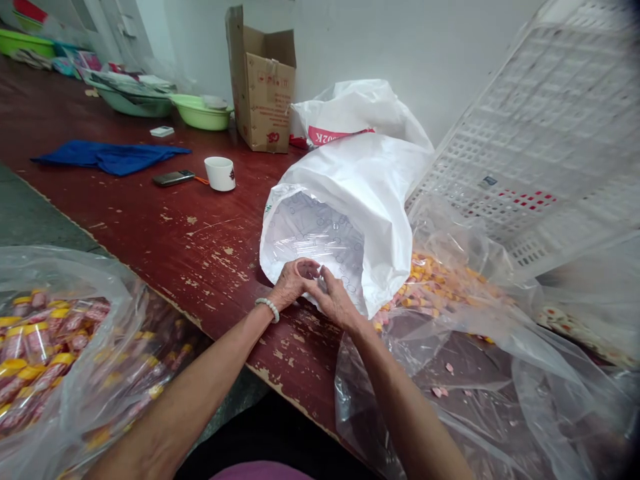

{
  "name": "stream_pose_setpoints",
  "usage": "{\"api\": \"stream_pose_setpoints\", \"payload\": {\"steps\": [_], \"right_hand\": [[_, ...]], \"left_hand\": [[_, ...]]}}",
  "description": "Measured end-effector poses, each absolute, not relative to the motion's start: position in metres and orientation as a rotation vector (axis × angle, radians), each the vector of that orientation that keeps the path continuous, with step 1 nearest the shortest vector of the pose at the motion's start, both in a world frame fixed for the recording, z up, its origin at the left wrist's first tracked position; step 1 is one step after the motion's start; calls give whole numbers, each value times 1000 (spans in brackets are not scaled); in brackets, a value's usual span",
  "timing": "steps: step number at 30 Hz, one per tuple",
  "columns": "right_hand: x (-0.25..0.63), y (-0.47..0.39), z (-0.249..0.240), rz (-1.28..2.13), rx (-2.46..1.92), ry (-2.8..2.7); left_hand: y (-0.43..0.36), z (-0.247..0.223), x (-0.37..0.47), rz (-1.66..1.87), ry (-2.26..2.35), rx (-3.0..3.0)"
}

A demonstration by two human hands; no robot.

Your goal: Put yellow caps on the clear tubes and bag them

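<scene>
At twelve o'clock, clear tubes (320,247) lie inside the white sack (350,167) on our red surface (175,233). They look light, slippery, perhaps easily crushed; we would pinch them gently mid-length. At the sack's mouth, our left hand (290,281) and right hand (336,299) curl narrowly; we cannot tell whether either holds anything.
</scene>
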State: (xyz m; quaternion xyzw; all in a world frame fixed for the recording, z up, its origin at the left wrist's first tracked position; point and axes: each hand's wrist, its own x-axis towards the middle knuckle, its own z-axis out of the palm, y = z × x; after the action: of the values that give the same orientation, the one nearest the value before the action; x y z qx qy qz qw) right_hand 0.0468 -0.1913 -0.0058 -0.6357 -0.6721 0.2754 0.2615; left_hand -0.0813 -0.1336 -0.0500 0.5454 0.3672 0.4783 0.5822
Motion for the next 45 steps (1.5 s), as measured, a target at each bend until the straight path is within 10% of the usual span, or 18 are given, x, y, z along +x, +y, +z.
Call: {"api": "stream_pose_setpoints", "payload": {"steps": [6,24,32,45], "right_hand": [[94,-167,5,-64,-2109,-2283],[109,-161,13,11,-1943,-2556],[48,-196,-11,1184,-1348,-1307],[54,-220,-6,1356,-1081,-1246]], "left_hand": [[-140,-50,-80,1182,987,1457],[-143,-44,-90,1245,724,1106],[-149,-39,-84,1222,566,976],[-160,-36,-86,939,384,1074]]}}
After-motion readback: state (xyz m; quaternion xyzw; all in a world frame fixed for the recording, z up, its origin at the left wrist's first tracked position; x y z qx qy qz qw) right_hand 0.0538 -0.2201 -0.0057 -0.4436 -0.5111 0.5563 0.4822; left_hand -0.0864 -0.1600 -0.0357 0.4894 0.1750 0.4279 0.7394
